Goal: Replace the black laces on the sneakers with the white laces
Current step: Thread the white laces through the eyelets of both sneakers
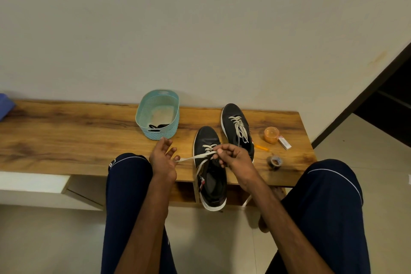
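Two black sneakers stand on a low wooden bench (66, 140). The far sneaker (236, 127) has white laces threaded all the way up. The near sneaker (209, 169) overhangs the bench's front edge, with a white lace (193, 158) crossed through its lowest eyelets only. My right hand (233, 155) pinches that lace over the tongue. One end runs taut to the left, where my left hand (163, 158) holds it between its fingertips, the other fingers spread. Black laces (158, 127) lie in a teal basket (159, 113).
To the right of the sneakers on the bench are an orange lidded cup (271, 134), a small white box (284, 142), an orange pen (261, 147) and a tape roll (275, 161). My knees flank the near sneaker. A blue thing (5, 104) sits at the far left.
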The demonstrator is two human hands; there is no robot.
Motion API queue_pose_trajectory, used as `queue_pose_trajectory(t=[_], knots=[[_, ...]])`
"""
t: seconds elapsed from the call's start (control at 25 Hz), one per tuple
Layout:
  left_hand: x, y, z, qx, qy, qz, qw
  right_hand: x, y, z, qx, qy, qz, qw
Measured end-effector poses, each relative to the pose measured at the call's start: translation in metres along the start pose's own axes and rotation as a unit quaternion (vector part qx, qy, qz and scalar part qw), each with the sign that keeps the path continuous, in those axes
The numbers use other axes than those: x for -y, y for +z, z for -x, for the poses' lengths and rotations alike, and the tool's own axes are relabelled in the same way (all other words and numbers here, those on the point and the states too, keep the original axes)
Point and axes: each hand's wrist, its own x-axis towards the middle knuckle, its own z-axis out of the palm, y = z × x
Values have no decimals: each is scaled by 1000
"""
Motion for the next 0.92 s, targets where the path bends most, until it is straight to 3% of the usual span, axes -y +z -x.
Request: queue_pose_trajectory(t=[0.2, 0.24, 0.28, 0.32, 0.36, 0.4, 0.44, 0.48, 0.52, 0.56, 0.64, 0.72, 0.84, 0.92], knots=[[6, 2, -10, -50, 14, -46, 998, 2, -17, -4, -50, -12, 59, 997], [9, 0, -12, -50, 19, -95, 994, 1, -20, -5, -71, -19, 70, 995], [13, -3, -14, -42, 39, -215, 975, 0, -21, -6, -80, -28, 83, 993], [19, -7, -15, -34, 77, -399, 913, 0, -21, -6, -78, -41, 103, 991], [27, -11, -14, -30, 125, -586, 800, -1, -19, -6, -69, -57, 133, 987], [32, -13, -10, -31, 187, -691, 697, -2, -15, -5, -55, -76, 169, 981], [35, -12, -6, -23, 249, -714, 655, -4, -11, -5, -41, -90, 203, 974], [36, -8, 0, 20, 299, -681, 668, -5, -7, -4, -30, -98, 226, 969], [37, -4, 4, 99, 324, -616, 711, -7, -3, -4, -24, -104, 246, 963], [38, 1, 7, 192, 306, -556, 749, -10, 1, -5, -22, -116, 270, 956], [41, 6, 15, 320, 233, -511, 763, -15, 7, -6, -27, -143, 324, 935], [43, 8, 19, 321, 202, -509, 773, -19, 10, -6, -53, -168, 385, 906], [44, 5, 11, 257, 209, -523, 785, -21, 12, -4, -101, -193, 460, 861], [45, 6, 8, 242, 211, -525, 788, -22, 10, -6, -107, -178, 438, 875]])
